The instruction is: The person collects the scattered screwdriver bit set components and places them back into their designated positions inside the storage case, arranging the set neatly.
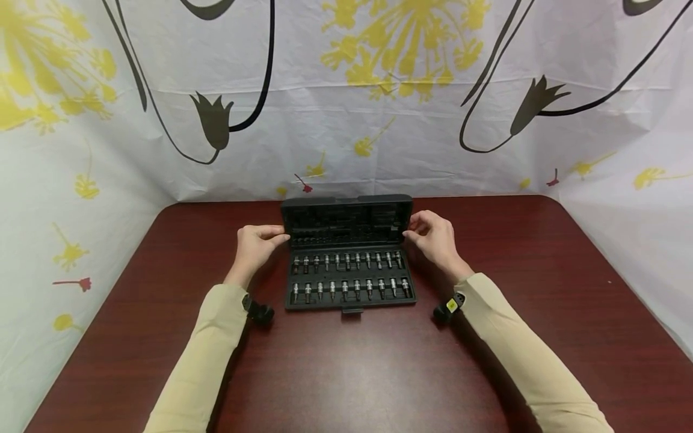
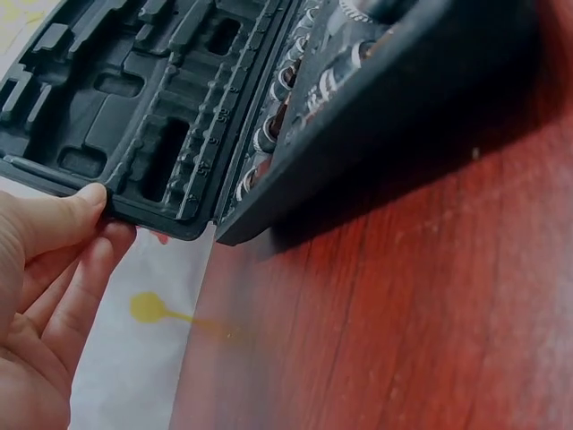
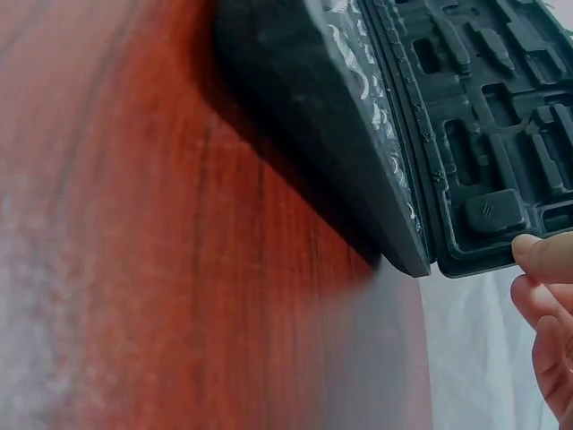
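Note:
A black plastic socket-bit case (image 1: 352, 307) lies unfolded on the table, its lid (image 1: 346, 204) raised at the back. Two rows of silver bit sockets (image 1: 344, 291) fill the base. My left hand (image 1: 255, 248) pinches the lid's left edge between thumb and fingers; in the left wrist view the thumb (image 2: 85, 206) lies on the inner rim. At the opposite edge, my right hand (image 1: 435, 240) pinches the lid's right side, thumb (image 3: 537, 255) on the rim in the right wrist view. Moulded recesses (image 2: 116, 83) show inside the lid, with no sockets in them.
The dark red wooden table (image 1: 357, 373) extends in front of the case and to both sides. A white cloth (image 1: 346, 156) with yellow and grey flower prints hangs behind it and along the sides. Small black cameras (image 1: 262, 314) are strapped to both wrists.

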A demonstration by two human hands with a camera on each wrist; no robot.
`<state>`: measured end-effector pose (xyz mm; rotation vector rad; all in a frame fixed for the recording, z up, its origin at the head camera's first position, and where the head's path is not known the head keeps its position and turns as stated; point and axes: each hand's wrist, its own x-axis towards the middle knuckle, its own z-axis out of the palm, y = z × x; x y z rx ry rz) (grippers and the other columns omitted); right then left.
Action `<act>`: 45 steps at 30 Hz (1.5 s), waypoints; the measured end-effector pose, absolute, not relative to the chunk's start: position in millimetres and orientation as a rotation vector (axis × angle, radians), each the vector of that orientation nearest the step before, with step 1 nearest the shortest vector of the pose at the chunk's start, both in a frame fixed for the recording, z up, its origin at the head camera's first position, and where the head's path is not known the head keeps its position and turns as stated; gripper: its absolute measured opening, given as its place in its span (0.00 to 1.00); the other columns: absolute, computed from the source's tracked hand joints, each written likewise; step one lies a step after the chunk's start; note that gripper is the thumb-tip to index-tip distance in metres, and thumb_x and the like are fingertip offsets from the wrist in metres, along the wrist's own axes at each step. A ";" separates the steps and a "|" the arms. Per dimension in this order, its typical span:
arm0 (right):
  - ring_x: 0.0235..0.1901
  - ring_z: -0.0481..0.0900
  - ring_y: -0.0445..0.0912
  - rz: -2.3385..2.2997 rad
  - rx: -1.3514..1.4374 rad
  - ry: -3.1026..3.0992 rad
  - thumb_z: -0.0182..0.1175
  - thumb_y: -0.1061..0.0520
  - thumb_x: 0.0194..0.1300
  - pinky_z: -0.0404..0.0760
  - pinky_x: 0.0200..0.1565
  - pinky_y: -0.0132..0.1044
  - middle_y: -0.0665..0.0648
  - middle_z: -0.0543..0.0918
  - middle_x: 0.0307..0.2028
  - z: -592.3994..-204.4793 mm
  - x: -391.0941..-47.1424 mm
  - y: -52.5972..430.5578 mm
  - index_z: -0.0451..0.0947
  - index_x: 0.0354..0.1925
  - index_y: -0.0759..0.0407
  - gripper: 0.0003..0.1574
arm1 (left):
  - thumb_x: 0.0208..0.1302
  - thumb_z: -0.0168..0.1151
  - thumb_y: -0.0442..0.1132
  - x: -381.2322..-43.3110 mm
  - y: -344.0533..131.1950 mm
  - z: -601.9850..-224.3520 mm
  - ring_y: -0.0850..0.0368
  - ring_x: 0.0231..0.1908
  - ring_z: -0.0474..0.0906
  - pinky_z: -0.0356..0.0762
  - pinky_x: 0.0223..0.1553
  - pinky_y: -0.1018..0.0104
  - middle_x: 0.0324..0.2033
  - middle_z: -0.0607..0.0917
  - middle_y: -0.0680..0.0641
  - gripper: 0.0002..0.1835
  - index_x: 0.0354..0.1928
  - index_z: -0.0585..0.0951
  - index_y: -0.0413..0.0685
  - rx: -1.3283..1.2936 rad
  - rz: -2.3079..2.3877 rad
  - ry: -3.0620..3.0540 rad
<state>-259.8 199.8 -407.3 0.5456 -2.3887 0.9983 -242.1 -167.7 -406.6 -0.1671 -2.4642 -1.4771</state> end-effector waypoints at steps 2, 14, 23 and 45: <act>0.24 0.81 0.51 0.993 0.553 -2.381 0.71 0.68 0.48 0.78 0.27 0.46 0.59 0.82 0.28 -407.2 -259.0 199.7 0.77 0.31 0.63 0.12 | 0.55 0.69 0.35 -241.8 -168.9 -406.9 0.46 0.46 0.81 0.79 0.45 0.52 0.40 0.85 0.39 0.10 0.39 0.86 0.37 -0.189 -1.475 -2.461; 0.23 0.79 0.50 0.854 0.604 -2.354 0.71 0.68 0.46 0.78 0.25 0.44 0.56 0.78 0.25 -406.8 -250.6 200.2 0.73 0.23 0.59 0.14 | 0.55 0.67 0.30 -235.0 -173.8 -404.5 0.45 0.44 0.82 0.80 0.44 0.53 0.40 0.84 0.36 0.10 0.40 0.85 0.35 -0.297 -1.445 -2.508; 0.21 0.77 0.45 0.770 0.695 -2.366 0.68 0.67 0.51 0.76 0.23 0.39 0.54 0.80 0.25 -401.4 -240.7 207.4 0.80 0.27 0.59 0.07 | 0.57 0.65 0.28 -228.7 -178.1 -407.1 0.44 0.46 0.80 0.78 0.46 0.52 0.42 0.83 0.36 0.10 0.42 0.84 0.35 -0.368 -1.464 -2.522; 0.16 0.65 0.33 0.891 0.960 -2.534 0.61 0.70 0.57 0.65 0.19 0.27 0.56 0.85 0.31 -399.7 -217.2 230.5 0.84 0.44 0.63 0.14 | 0.59 0.61 0.26 -204.3 -182.7 -412.3 0.48 0.53 0.76 0.74 0.53 0.55 0.49 0.81 0.44 0.15 0.48 0.82 0.43 -0.525 -1.422 -2.641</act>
